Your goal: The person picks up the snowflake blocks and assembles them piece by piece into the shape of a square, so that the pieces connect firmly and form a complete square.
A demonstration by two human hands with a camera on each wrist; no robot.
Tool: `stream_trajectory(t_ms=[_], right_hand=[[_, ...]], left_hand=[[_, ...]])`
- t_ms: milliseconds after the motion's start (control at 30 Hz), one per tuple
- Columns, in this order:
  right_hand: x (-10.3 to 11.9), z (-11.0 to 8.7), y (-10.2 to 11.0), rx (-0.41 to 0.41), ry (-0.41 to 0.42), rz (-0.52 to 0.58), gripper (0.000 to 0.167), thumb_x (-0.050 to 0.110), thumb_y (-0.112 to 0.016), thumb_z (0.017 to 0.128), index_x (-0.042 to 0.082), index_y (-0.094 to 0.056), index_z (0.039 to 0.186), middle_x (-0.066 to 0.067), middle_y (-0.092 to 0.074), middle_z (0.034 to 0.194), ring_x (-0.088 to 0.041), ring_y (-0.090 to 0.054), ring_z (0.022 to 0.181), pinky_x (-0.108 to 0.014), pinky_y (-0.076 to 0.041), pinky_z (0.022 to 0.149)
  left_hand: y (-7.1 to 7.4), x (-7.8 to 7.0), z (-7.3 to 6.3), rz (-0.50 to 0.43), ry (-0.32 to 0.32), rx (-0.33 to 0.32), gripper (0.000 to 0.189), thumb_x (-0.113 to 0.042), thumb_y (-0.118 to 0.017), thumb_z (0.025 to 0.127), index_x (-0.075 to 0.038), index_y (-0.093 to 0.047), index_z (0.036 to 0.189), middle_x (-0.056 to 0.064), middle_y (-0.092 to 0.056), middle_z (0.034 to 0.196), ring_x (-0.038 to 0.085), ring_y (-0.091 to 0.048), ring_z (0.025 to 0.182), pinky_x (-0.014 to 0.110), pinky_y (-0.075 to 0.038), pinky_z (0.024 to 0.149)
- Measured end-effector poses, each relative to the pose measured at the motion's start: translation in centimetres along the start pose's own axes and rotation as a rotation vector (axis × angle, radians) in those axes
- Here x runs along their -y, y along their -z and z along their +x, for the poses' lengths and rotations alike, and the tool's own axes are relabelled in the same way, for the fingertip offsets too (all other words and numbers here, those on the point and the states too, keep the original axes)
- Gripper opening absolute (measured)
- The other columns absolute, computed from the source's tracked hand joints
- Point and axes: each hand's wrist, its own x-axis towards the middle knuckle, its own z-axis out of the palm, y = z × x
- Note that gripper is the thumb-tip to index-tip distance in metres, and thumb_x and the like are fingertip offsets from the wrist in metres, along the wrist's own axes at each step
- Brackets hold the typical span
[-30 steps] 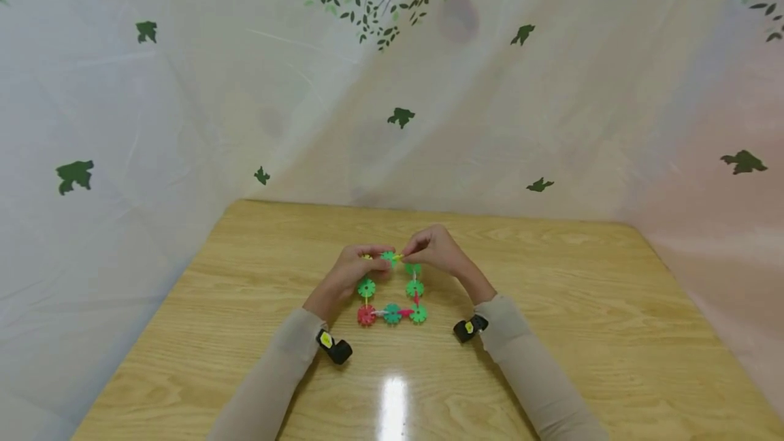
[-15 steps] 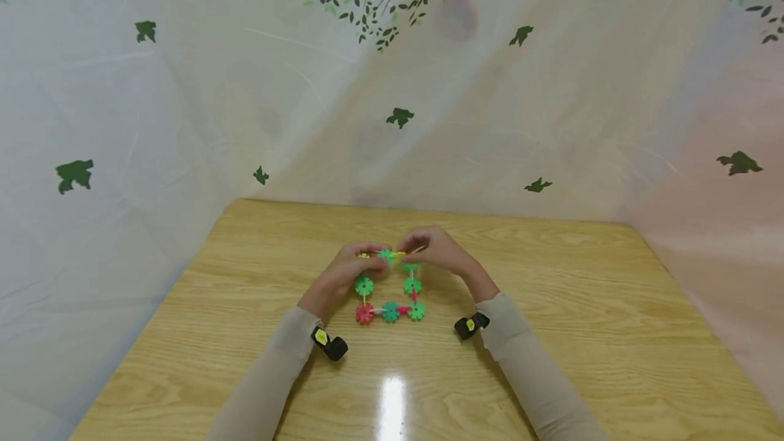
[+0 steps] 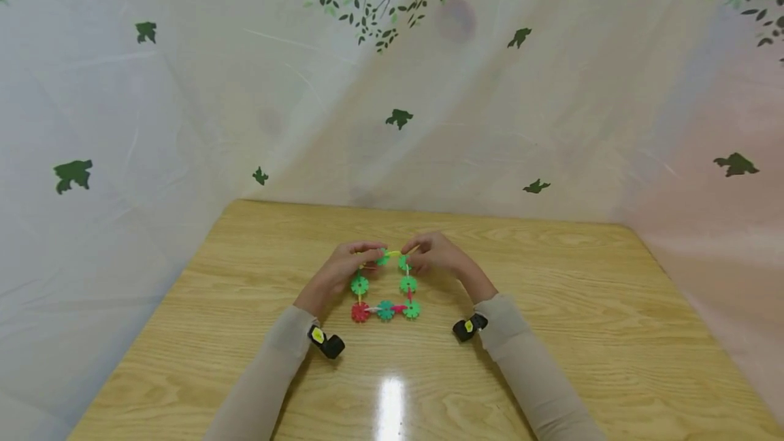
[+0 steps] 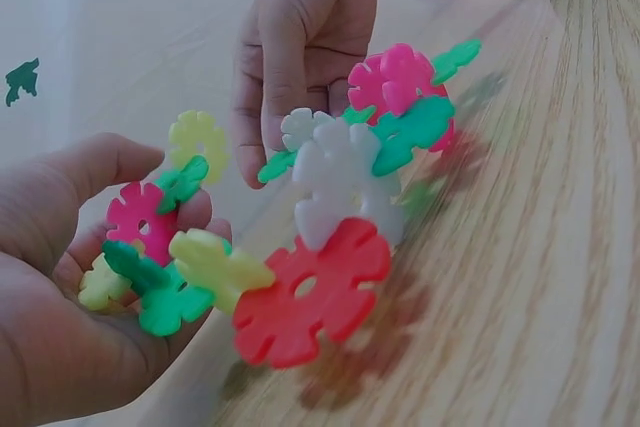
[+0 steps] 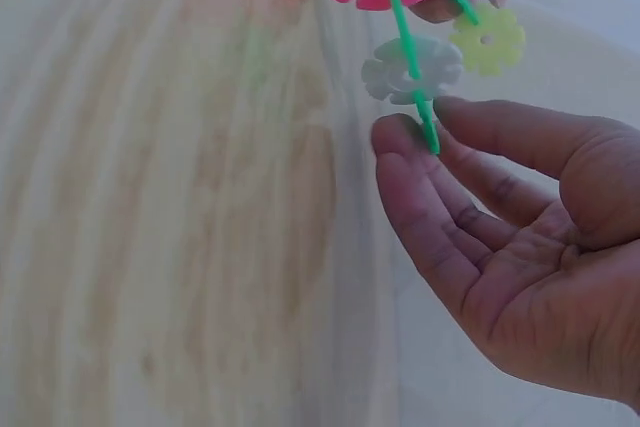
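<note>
A square ring of linked snowflake discs, mostly green with a red disc at the near left corner, is between both hands in the head view. My left hand holds its far left part, thumb and fingers around the discs. In the left wrist view, a pink disc sits between that thumb and the fingers. At the far right corner my right hand pinches a green disc, shown edge-on below a white disc in the right wrist view. A yellow disc spans the ring's far side between the hands.
The ring is over a wooden table, casting shadows on it. A pale cloth backdrop with green leaf and bird prints rises behind the table. Each wrist wears a small black camera.
The ring has shifted slightly left and its far right corner has come closer to the far side. My right hand has moved from the yellow disc to the green corner disc.
</note>
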Motion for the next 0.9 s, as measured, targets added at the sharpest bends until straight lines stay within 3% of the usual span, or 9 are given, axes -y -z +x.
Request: stream_trajectory(t_ms=[167,333,700,900], right_hand=[[0.07,0.02,-0.32,-0.053,-0.010,0.024,0.024,0.002,-0.066,0.096,-0.009,-0.067,0.118,-0.015,-0.075,0.088,-0.024,-0.073,0.076,-0.038,-0.062,0.072],[0.24,-0.11,-0.34,-0.106,0.007,0.107,0.026,0.000,-0.067,0.095,-0.011,-0.067,0.119,-0.012,-0.072,0.087,-0.030,-0.074,0.082,-0.047,-0.062,0.081],[0.12,0.23,-0.33,-0.136,0.073,0.162,0.029,0.002,-0.070,0.095,-0.010,-0.068,0.120,0.000,-0.074,0.086,-0.013,-0.072,0.077,-0.047,-0.062,0.083],[0.34,0.11,-0.32,-0.123,0.086,0.161,0.030,0.003,-0.069,0.095,-0.010,-0.068,0.122,-0.003,-0.074,0.088,-0.013,-0.072,0.079,-0.053,-0.060,0.088]], left_hand=[[0.17,-0.23,-0.21,0.003,0.008,-0.034,0.036,-0.013,-0.065,0.101,0.005,-0.064,0.132,0.004,-0.069,0.113,0.014,-0.067,0.089,0.027,-0.060,0.082],[0.22,-0.51,-0.24,-0.013,0.016,-0.049,0.035,-0.012,-0.065,0.100,0.006,-0.064,0.131,0.000,-0.068,0.104,0.012,-0.066,0.086,0.025,-0.060,0.080],[0.23,-0.68,-0.32,-0.041,0.012,-0.066,0.035,-0.007,-0.066,0.098,0.008,-0.064,0.130,0.001,-0.071,0.108,0.007,-0.066,0.084,0.023,-0.059,0.077],[0.15,-0.69,-0.41,-0.027,0.000,-0.082,0.035,-0.007,-0.067,0.098,0.009,-0.064,0.129,0.004,-0.072,0.108,0.007,-0.066,0.082,0.022,-0.059,0.075]])
